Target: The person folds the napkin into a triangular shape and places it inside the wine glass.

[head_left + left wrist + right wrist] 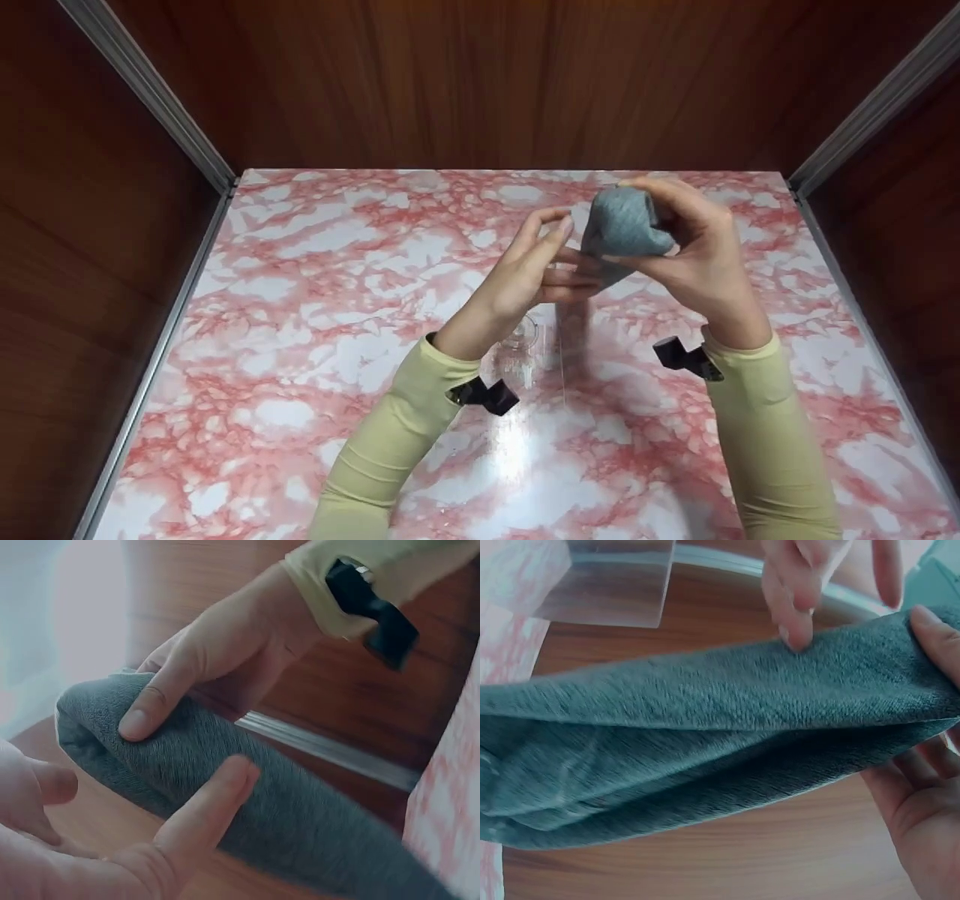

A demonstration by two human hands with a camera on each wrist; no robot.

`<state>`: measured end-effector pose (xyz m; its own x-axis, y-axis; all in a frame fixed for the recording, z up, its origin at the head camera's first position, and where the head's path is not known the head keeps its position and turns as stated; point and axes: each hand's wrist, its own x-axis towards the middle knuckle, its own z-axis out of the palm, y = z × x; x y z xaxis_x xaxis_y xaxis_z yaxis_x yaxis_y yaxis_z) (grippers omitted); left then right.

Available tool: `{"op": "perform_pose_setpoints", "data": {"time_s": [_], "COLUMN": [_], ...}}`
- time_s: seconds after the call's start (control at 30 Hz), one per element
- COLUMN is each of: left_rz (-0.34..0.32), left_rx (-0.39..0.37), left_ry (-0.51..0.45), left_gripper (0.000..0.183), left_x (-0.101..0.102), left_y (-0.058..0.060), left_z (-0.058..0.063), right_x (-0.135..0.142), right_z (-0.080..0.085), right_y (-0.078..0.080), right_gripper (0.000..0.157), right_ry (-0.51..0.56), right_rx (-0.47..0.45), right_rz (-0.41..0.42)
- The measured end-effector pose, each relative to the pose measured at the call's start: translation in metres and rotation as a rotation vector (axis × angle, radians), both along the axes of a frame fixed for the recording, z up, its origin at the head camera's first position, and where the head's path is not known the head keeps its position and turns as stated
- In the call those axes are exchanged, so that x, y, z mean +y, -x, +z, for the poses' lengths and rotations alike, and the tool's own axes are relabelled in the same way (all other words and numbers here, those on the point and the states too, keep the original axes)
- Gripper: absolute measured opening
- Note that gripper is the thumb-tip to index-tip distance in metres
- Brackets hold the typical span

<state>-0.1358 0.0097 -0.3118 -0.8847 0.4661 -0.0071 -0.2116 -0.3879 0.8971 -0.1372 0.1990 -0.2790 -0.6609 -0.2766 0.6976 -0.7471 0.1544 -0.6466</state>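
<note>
My right hand point(701, 247) grips the end of a folded grey-green cloth point(626, 225), raised above the table at the right of centre. In the left wrist view its thumb presses on the rolled end of the cloth point(210, 742). My left hand point(517, 270) is at the cloth's left side, its fingers extended and partly hidden behind it. One left fingertip touches the fabric in the left wrist view. Seen from the right wrist, the cloth point(705, 690) stretches lengthwise, with a long open fold between its layers.
A transparent object point(525, 337) with a round mark lies on the red-and-white marbled table point(285, 337) below the hands. A clear panel point(619, 581) shows in the right wrist view. Brown wood-look walls point(487, 82) with metal edge strips point(161, 94) enclose the table.
</note>
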Motion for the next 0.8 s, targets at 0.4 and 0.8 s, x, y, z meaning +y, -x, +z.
{"op": "perform_pose_setpoints", "data": {"time_s": [0.4, 0.8], "left_rz": [0.062, 0.083], "left_rx": [-0.094, -0.063], "left_ry": [-0.023, -0.095], "left_gripper": [0.034, 0.042], "left_x": [0.004, -0.004], "left_y": [0.016, 0.024], "left_z": [0.006, 0.012], "right_x": [-0.010, -0.010], "right_z": [-0.002, -0.004], "right_y": [-0.005, -0.007], "right_gripper": [0.049, 0.037], "right_ry": [-0.082, -0.126], "right_rx": [0.132, 0.131], "right_rz": [0.059, 0.218]}}
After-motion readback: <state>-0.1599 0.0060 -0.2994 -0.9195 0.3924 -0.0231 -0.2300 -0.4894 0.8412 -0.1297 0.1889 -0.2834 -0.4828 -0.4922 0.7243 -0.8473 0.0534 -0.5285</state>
